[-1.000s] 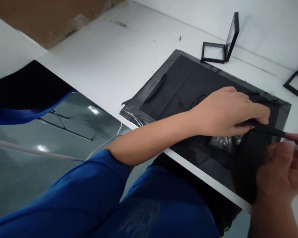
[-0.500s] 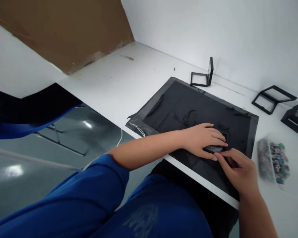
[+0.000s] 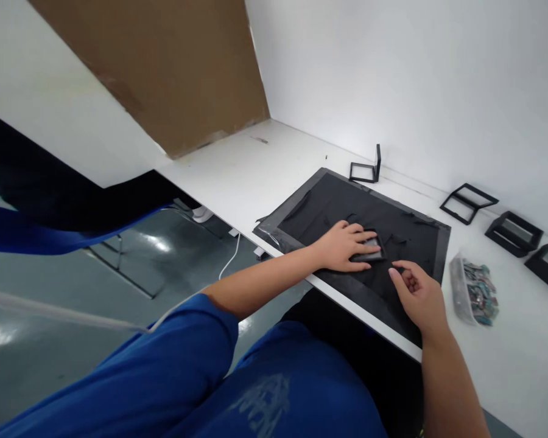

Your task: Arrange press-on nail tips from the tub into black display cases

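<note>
Plastic-looking black frame (image 3: 382,246) on a matt mat (image 3: 365,207) with shinier border (image 3: 442,243) — clear plastic tub (image 3: 459,292), glossy floor (image 3: 41,371).

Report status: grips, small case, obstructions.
Left grip spread over small black case. Right grip apart, nothing visibly held. Case on black mat. Dark scraps nearby, seemingly not blocking.

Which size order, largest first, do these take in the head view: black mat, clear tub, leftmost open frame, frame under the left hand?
1. Black mat
2. Clear tub
Unsure: leftmost open frame versus the nearer frame, partly hidden under the left hand.
</note>
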Action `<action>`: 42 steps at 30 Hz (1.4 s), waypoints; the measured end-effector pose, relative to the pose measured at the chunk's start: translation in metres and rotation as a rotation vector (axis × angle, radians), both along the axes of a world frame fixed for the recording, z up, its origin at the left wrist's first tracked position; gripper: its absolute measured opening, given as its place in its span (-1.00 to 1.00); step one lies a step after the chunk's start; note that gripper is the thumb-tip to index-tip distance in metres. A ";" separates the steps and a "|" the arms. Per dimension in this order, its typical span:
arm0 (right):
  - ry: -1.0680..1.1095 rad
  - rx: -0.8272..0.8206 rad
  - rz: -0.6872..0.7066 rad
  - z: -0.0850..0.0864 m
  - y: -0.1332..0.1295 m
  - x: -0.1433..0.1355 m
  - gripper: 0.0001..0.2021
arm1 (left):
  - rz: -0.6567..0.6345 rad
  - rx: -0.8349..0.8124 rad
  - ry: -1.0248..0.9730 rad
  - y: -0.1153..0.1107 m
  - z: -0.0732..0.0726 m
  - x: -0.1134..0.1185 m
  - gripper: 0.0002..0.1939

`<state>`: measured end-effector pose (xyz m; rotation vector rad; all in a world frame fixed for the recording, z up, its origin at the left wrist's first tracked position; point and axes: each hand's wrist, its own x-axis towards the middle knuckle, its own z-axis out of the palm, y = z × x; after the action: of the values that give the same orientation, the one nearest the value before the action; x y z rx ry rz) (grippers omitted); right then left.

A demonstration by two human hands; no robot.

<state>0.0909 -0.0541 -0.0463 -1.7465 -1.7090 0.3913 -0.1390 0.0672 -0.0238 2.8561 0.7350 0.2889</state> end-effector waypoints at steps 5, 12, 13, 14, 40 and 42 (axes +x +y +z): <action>-0.021 -0.041 -0.014 -0.006 0.004 0.005 -0.59 | 0.410 0.052 0.008 0.023 0.002 -0.064 -0.37; -0.038 -0.099 -0.022 -0.010 0.007 0.006 -0.66 | 0.498 0.079 0.047 0.067 0.010 -0.130 -0.42; -0.035 -0.104 -0.023 -0.010 0.007 0.006 -0.66 | 0.484 0.085 0.048 0.070 0.009 -0.131 -0.43; -0.032 -0.109 -0.026 -0.010 0.007 0.006 -0.66 | 0.474 0.094 0.043 0.073 0.006 -0.132 -0.44; 0.004 -0.092 -0.064 -0.008 0.002 0.001 -0.55 | 1.226 0.150 -0.076 0.210 -0.017 -0.251 -0.57; 0.014 -0.095 -0.072 -0.009 0.000 0.002 -0.55 | 1.266 0.127 -0.061 0.229 -0.018 -0.256 -0.55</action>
<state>0.0924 -0.0538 -0.0552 -1.8633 -1.6365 0.4576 -0.3947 0.2959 -0.0421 2.0196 2.4367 0.5545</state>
